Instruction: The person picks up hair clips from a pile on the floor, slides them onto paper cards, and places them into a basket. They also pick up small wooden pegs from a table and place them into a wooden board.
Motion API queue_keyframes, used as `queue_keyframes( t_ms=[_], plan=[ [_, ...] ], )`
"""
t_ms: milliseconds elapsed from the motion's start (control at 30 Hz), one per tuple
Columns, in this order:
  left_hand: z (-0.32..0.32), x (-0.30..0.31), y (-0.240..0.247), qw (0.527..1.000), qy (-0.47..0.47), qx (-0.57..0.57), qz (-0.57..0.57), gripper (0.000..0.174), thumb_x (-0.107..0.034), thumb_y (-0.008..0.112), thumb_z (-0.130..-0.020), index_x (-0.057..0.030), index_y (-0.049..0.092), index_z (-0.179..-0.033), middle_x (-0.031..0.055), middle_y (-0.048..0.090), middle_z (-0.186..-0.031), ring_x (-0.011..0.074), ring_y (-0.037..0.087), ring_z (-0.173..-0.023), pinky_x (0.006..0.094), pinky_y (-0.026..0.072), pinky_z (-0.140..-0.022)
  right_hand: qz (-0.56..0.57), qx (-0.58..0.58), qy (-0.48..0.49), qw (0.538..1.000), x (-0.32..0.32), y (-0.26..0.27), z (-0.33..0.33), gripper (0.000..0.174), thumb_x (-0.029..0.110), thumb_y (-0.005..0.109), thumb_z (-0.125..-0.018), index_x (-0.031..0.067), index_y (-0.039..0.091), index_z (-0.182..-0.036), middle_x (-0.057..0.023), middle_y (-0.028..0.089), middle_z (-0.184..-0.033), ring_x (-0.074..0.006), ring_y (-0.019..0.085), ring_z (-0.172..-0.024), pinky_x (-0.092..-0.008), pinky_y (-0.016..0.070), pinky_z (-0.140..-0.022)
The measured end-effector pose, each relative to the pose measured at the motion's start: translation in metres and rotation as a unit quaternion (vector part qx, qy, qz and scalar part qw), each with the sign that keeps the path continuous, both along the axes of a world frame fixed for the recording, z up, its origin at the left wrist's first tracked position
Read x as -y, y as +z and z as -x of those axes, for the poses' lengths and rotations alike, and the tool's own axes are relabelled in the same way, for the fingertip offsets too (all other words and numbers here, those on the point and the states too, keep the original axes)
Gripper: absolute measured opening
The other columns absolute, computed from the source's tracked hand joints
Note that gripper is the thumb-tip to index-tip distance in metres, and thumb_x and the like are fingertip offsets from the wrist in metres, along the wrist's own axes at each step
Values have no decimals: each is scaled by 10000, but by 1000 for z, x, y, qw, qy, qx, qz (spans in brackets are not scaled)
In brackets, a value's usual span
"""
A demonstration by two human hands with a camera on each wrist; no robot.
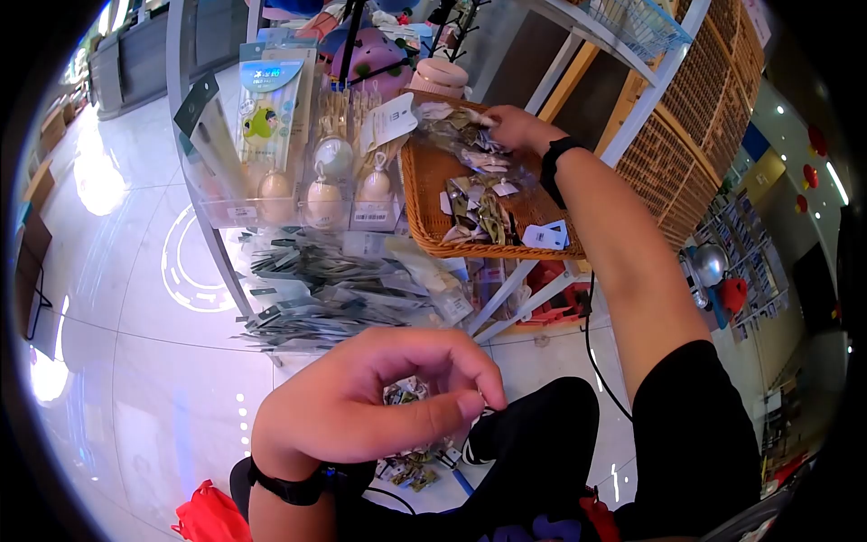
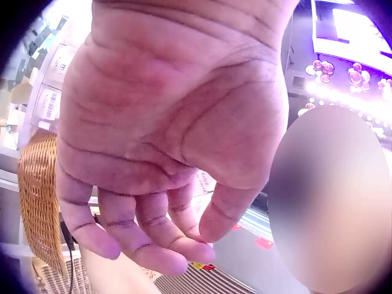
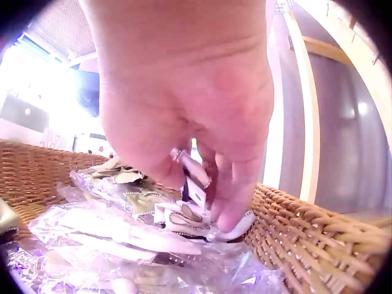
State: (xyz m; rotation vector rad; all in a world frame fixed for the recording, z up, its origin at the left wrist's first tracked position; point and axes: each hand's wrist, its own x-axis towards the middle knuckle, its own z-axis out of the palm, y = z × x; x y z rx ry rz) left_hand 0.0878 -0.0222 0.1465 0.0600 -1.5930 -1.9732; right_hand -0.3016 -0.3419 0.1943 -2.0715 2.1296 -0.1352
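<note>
My right hand [image 1: 521, 129] reaches into the far part of a wicker basket [image 1: 424, 172]. In the right wrist view, its thumb and fingers [image 3: 236, 202] pinch a small cream fabric piece with a beaded edge [image 3: 195, 168], partly hidden by the hand. Around it lie clear plastic packets [image 3: 116, 236] with similar cream and olive beaded fabric pieces. More packets [image 1: 483, 210] lie in the near half of the basket, with white tags [image 1: 545, 236] at its front corner. My left hand [image 1: 379, 393] hovers before the shelf, fingers loosely curled, holding nothing; the left wrist view shows its bare palm.
Left of the basket, a clear shelf bin [image 1: 248, 214] holds egg-shaped items [image 1: 323, 199] on cards. Stacked flat packets [image 1: 334, 289] fill the level below. More small packets [image 1: 411, 470] lie on the floor beneath my left hand. A metal shelf post [image 1: 655, 90] rises beside my right forearm.
</note>
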Motion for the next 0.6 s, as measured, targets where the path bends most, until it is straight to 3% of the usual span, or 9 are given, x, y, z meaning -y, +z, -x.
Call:
queue_keyframes(
  t_ms=[33, 67, 133, 267, 367, 433, 467, 500, 600],
  plan=[
    [2, 1, -2, 1000, -5, 4, -10, 143, -68, 629, -1034, -18, 697, -1149, 2, 685, -914, 66, 617, -837, 239, 475, -758, 10, 12, -12, 1000, -1, 2, 3, 484, 202, 642, -934, 121, 619, -1410, -217, 729, -1142, -332, 754, -813, -462, 626, -704],
    [4, 1, -2, 1000, -6, 3, -11, 143, -68, 629, -1034, -18, 697, -1149, 2, 685, -914, 66, 617, -837, 239, 475, -758, 54, 53, 8, 997, -4, 1, 6, 354, 175, 595, -952, 23, 675, -1262, -226, 743, -954, -349, 733, -662, -465, 610, -653],
    [7, 0, -1, 998, 10, 28, -52, 123, -36, 662, -1010, 23, 696, -1113, 49, 686, -963, 123, 658, -871, 269, 525, -816, 74, 49, 20, 996, -13, 7, 4, 341, 170, 589, -952, -5, 675, -1232, -236, 742, -953, -373, 735, -702, -470, 601, -679],
    [14, 8, -14, 998, 8, 43, -46, 173, -65, 660, -1024, 13, 671, -1178, 34, 676, -974, 111, 644, -903, 264, 514, -846, 171, 7, 94, 981, -54, 19, -18, 300, 169, 591, -955, -33, 687, -1154, -279, 728, -971, -455, 716, -829, -487, 571, -777],
    [21, 18, -33, 992, 96, 83, -3, 253, -126, 630, -1057, -1, 638, -1277, 36, 683, -1023, 113, 642, -959, 268, 517, -880, 217, -17, 154, 964, -115, 30, -47, 277, 153, 590, -956, -20, 692, -1147, -278, 718, -1024, -479, 686, -947, -495, 548, -837],
    [27, 24, -44, 983, 154, 91, -39, 341, -213, 590, -1091, -8, 606, -1363, 49, 689, -1073, 128, 641, -1017, 282, 526, -912, 226, -3, 176, 958, -169, 39, -73, 262, 104, 579, -950, 16, 697, -1167, -252, 714, -1025, -455, 683, -965, -491, 550, -837],
    [27, 27, -50, 981, 164, 98, -28, 419, -294, 574, -1105, -11, 581, -1414, 73, 699, -1160, 148, 649, -1086, 299, 535, -944, 265, -23, 211, 941, -192, 38, -82, 315, 58, 606, -928, 36, 691, -1230, -222, 722, -1044, -407, 698, -946, -440, 561, -833],
    [27, 27, -50, 981, 165, 97, -33, 419, -294, 574, -1105, -11, 581, -1414, 73, 699, -1160, 148, 649, -1086, 299, 535, -944, 300, -42, 246, 921, -216, 35, -89, 394, 12, 634, -906, 55, 684, -1294, -192, 731, -1063, -359, 713, -928, -389, 571, -828],
    [28, 24, -45, 977, 156, 27, -143, 466, -297, 577, -1107, -2, 527, -1464, 97, 666, -1326, 176, 647, -1188, 321, 538, -986, 352, -146, 343, 859, -294, 20, -131, 458, -7, 674, -836, 130, 717, -1271, -139, 706, -1105, -326, 712, -917, -401, 586, -798]
  ],
)
